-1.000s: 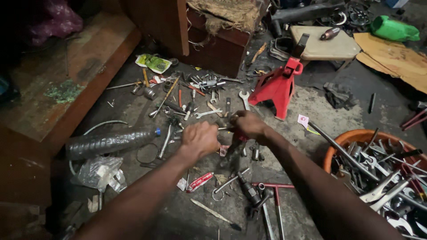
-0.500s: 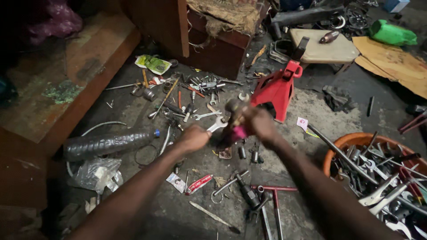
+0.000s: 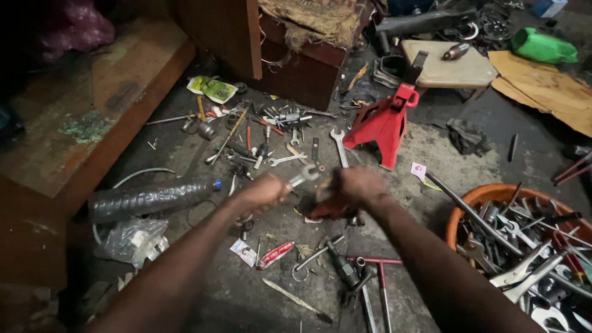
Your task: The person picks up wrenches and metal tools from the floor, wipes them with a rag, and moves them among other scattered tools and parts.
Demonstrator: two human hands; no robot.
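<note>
My left hand (image 3: 266, 190) grips a silver open-ended wrench (image 3: 304, 177) whose jaw points toward my right hand. My right hand (image 3: 356, 185) is closed around a small dark red part (image 3: 327, 206), held just above the dirty floor. The wrench jaw meets that part between my two hands. Motion blur hides the details of the part. Loose spanners, sockets and screwdrivers (image 3: 271, 139) lie scattered on the floor just beyond my hands.
A red jack stand (image 3: 383, 123) stands behind my right hand. An orange basin (image 3: 478, 196) full of tools sits at right. An empty plastic bottle (image 3: 148, 198) lies at left beside a wooden bench (image 3: 105, 105). A ratchet and bars (image 3: 345, 268) lie near me.
Both hands rose from the floor with the red part, then came down and spread a little. The left hand now holds the wrench against the part.
</note>
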